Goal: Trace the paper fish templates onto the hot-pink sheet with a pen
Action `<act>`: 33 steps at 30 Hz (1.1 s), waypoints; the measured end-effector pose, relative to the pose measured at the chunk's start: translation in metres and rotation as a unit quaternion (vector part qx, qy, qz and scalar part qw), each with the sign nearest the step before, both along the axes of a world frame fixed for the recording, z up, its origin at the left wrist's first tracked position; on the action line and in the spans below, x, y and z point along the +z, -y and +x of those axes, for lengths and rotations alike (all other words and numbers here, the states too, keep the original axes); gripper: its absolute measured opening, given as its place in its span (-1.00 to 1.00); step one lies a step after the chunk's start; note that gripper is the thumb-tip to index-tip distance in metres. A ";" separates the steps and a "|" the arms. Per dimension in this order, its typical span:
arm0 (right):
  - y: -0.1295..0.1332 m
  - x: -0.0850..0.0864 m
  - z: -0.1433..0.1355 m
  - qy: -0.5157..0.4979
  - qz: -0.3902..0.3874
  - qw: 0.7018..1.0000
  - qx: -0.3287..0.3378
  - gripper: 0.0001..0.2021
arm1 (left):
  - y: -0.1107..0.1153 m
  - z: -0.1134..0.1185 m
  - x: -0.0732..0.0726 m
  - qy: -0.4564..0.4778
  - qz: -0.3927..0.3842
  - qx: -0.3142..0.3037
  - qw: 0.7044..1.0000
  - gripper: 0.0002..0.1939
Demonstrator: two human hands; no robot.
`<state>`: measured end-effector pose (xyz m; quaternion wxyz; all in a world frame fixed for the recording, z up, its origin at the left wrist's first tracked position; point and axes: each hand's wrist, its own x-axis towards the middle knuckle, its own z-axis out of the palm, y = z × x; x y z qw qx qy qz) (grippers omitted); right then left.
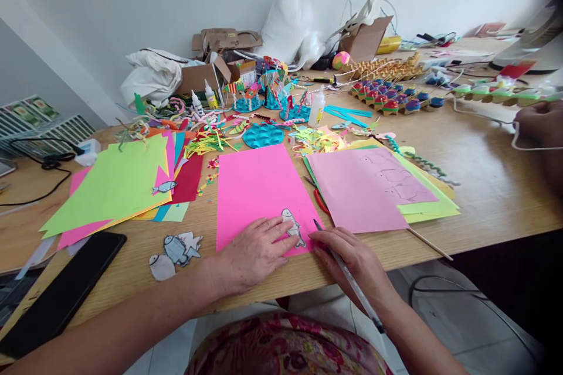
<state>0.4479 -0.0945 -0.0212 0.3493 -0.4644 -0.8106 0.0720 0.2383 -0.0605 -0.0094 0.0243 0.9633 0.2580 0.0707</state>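
Note:
A bright pink sheet of paper [259, 193] lies in front of me. On its lower right part rests a grey paper fish cutout [288, 220]. My left hand [257, 246] is flat on the sheet, fingers spread, with fingertips touching the cutout. In my right hand [352, 258] is a clear-barrelled pen [358, 293], its dark end pointing up-left and the other end toward me. The hand rests at the sheet's lower right edge. A faint line shows on the pink paper near the cutout. More fish cutouts [178, 249] lie left of my forearm.
Left are stacked coloured sheets [105, 181] and a black phone [65, 287]. A light pink sheet with drawn outlines [356, 187] overlaps red-handled scissors [321, 200] at right. Glue bottles [316, 108], paper scraps and painted egg cartons [391, 96] stand behind. Another person's hand [541, 123] holds a white cord.

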 end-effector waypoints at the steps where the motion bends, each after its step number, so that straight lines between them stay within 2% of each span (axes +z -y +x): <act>1: 0.000 0.000 0.000 0.001 0.001 1.000 0.000 -0.82 | 0.000 0.000 0.000 -0.001 0.000 -0.001 1.000 -0.65; 18: 0.000 -0.001 0.001 0.002 0.006 1.000 0.002 -0.78 | -0.001 -0.005 -0.005 -0.004 0.026 -0.005 1.000 -0.66; 33: 0.001 -0.001 0.000 0.003 -0.002 1.000 -0.002 -0.78 | -0.001 -0.004 -0.001 0.005 0.022 -0.001 1.000 -0.71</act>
